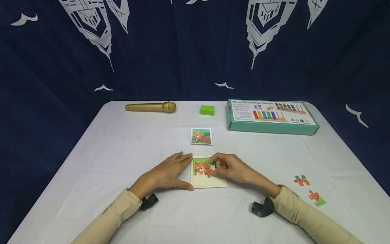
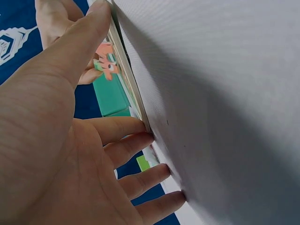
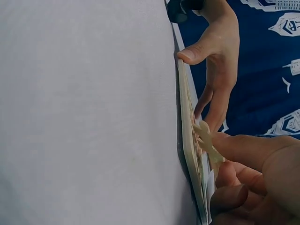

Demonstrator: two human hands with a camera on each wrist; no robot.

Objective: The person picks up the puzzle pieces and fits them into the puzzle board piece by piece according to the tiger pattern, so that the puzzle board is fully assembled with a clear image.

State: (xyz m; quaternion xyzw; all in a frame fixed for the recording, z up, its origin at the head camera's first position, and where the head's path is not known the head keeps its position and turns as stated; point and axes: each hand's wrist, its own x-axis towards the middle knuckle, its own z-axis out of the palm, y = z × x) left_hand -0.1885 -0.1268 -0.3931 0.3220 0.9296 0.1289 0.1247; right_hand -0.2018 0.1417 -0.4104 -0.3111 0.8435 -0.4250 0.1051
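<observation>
A pale wooden puzzle tray (image 1: 210,183) lies flat on the table, with tiger-picture pieces in its upper part. My right hand (image 1: 233,168) pinches a jigsaw piece (image 3: 209,143) between thumb and fingers, tilted above the tray. In the left wrist view this piece shows orange, with an eye printed on it. My left hand (image 1: 170,171) is spread at the tray's left side; its thumb touches the lower corner and its index finger the upper edge. Two loose pieces, an orange-and-green one (image 1: 302,181) and another one (image 1: 317,198), lie at the right.
Behind the tray lies a tiger picture card (image 1: 201,136). Farther back are a gold microphone (image 1: 150,107), a green block (image 1: 207,110) and a teal Ring Challenge Game box (image 1: 272,128). A dark blue patterned curtain (image 1: 179,51) hangs beyond the white table (image 1: 137,142).
</observation>
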